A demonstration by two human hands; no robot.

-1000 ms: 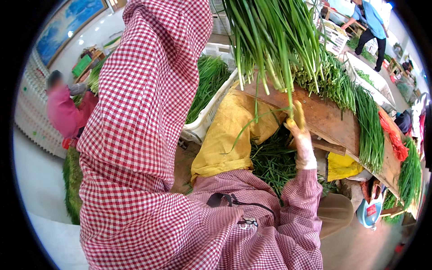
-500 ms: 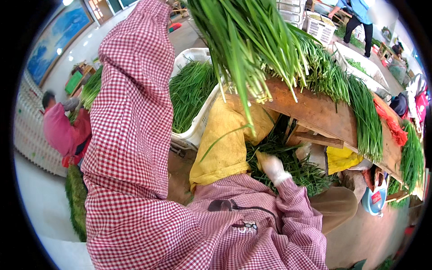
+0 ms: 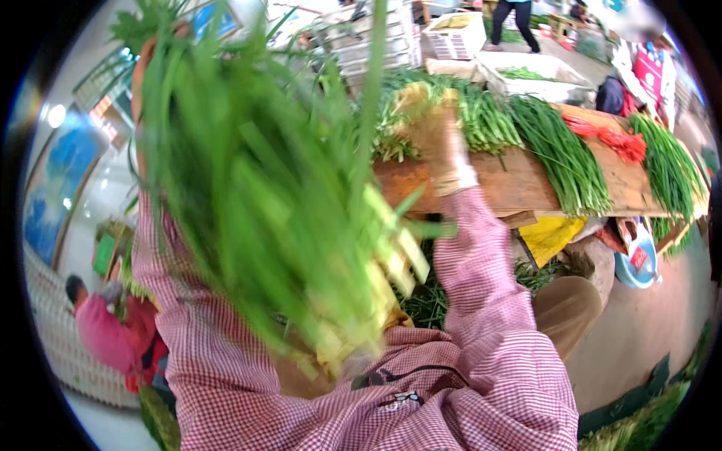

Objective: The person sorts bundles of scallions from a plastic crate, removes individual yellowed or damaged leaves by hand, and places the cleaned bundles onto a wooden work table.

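A big bunch of garlic chives (image 3: 259, 173), blurred by motion, hangs before my chest with its pale cut ends low and to the right. My left hand (image 3: 179, 30) holds it at the upper left, mostly behind the leaves; the arm is raised. My right hand (image 3: 442, 135), in a whitish glove with yellowed fingers, reaches over the near edge of the wooden table (image 3: 406, 182). It is at the loose garlic chives (image 3: 485, 120) lying there, and its fingers are smeared by motion. Another bundle of garlic chives (image 3: 564, 161) lies to its right, ends hanging over the edge.
Red plastic netting (image 3: 613, 139) and more chives (image 3: 665, 169) lie along the table's right part. White crates (image 3: 455, 36) stand behind. A yellow sack (image 3: 553, 239) and a light-blue bucket (image 3: 636, 259) are below. A person in pink (image 3: 113, 331) sits at the left.
The held bunch has swung left and down, closer to me. My right hand has risen from the leaf scraps by my lap to the chives on the table. My view has shifted.
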